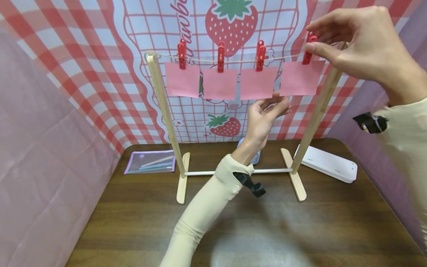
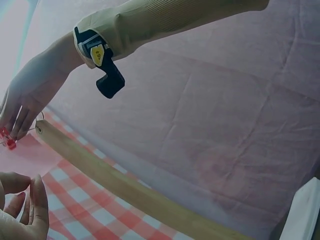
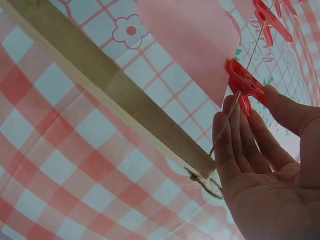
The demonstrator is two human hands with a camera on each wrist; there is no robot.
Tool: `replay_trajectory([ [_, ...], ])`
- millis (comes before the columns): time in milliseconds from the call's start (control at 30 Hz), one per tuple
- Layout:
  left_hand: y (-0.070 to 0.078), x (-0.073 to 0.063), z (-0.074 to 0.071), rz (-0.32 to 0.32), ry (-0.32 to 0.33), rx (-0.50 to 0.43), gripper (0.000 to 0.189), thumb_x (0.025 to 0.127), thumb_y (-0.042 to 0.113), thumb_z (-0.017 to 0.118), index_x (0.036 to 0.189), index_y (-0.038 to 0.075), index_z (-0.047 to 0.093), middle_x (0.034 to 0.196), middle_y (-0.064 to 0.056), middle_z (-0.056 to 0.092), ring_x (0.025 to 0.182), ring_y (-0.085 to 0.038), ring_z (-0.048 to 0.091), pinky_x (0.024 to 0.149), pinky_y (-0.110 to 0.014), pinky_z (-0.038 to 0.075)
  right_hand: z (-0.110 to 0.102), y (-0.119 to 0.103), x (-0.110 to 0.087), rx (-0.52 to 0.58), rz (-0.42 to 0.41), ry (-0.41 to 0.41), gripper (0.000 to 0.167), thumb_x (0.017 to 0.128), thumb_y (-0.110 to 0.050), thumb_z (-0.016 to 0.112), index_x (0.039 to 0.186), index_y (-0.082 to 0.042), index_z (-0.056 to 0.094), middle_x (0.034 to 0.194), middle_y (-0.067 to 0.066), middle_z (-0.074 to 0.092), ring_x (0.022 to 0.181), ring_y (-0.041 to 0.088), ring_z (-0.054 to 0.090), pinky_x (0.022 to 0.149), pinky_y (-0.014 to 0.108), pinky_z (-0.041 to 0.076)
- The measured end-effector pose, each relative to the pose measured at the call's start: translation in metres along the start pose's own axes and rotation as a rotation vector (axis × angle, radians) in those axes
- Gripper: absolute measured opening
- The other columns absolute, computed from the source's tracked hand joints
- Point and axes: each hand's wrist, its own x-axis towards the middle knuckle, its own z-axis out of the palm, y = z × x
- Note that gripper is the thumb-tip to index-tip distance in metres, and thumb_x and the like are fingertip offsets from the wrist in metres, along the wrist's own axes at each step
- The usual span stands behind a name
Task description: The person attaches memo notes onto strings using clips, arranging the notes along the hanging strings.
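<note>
Four-sided pink paper pieces hang in a row from a string [image 1: 203, 60], each under a red clothespin. My right hand [image 1: 363, 44] pinches the rightmost clothespin [image 3: 245, 82] by its handle ends, thumb on one side and fingers on the other. That clothespin sits over the string at the top edge of the rightmost pink paper [image 1: 301, 78]. Just under the gap between the two right-hand papers is my left hand [image 1: 263, 118], its fingers loosely bent and holding nothing. Its fingertips overlap the lower corner of the third paper [image 1: 257, 83] in the head view.
Wooden posts [image 1: 166, 115] on flat feet carry the string, joined low down by a white rod [image 1: 200, 173]. On the brown table [image 1: 133, 222] lie a purple-edged pouch [image 1: 150, 162] with pens, a white case [image 1: 328, 163] and a bluish object [image 1: 256, 158] behind my left wrist.
</note>
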Motion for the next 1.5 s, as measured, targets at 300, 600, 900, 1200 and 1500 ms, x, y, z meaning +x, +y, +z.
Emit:
replay_trajectory([
  [300, -0.002, -0.011, -0.017, -0.037, -0.013, 0.067, 0.037, 0.095, -0.012, 0.064, 0.131, -0.016, 0.056, 0.099, 0.003, 0.069, 0.084, -0.008, 0.072, 0.086, -0.026, 0.066, -0.001, 0.004, -0.001, 0.031, 0.025, -0.007, 0.050, 0.093, -0.024, 0.079, 0.141, -0.025, 0.065, 0.097, -0.040, 0.056, 0.085, -0.024, 0.055, 0.076, -0.005, 0.042],
  [600, 0.000, -0.023, -0.041, -0.035, -0.039, 0.191, 0.036, 0.095, -0.008, 0.067, 0.129, -0.014, 0.059, 0.104, -0.009, 0.071, 0.084, -0.009, 0.072, 0.083, -0.022, 0.065, -0.005, 0.003, -0.005, 0.097, 0.007, 0.040, 0.053, 0.089, -0.015, 0.084, 0.138, -0.023, 0.067, 0.111, -0.033, 0.064, 0.096, -0.020, 0.060, 0.092, -0.002, 0.049],
  [900, 0.002, -0.039, -0.073, -0.010, -0.137, 0.532, 0.031, 0.096, 0.007, 0.073, 0.126, -0.001, 0.066, 0.114, -0.019, 0.071, 0.085, -0.007, 0.071, 0.084, -0.041, 0.068, -0.007, -0.006, -0.022, 0.086, -0.036, 0.173, 0.047, 0.091, -0.017, 0.081, 0.135, -0.028, 0.069, 0.132, -0.012, 0.071, 0.101, -0.020, 0.059, 0.105, 0.008, 0.051],
  [1200, -0.005, -0.066, -0.110, 0.019, -0.208, 0.787, 0.030, 0.094, 0.008, 0.077, 0.122, 0.001, 0.068, 0.113, -0.019, 0.074, 0.089, -0.021, 0.074, 0.083, -0.039, 0.068, 0.010, -0.007, -0.056, 0.060, -0.157, 0.146, 0.030, 0.087, -0.002, 0.081, 0.116, -0.002, 0.075, 0.106, -0.035, 0.061, 0.088, -0.023, 0.058, 0.090, -0.003, 0.047],
  [1500, -0.004, -0.097, -0.136, -0.057, -0.236, 0.909, 0.027, 0.094, 0.009, 0.077, 0.120, 0.007, 0.070, 0.109, -0.015, 0.076, 0.085, -0.014, 0.073, 0.078, -0.031, 0.067, 0.043, 0.003, -0.088, 0.086, -0.244, 0.063, 0.037, 0.075, 0.011, 0.084, 0.109, 0.002, 0.074, 0.099, -0.007, 0.072, 0.088, -0.028, 0.054, 0.084, -0.006, 0.045],
])
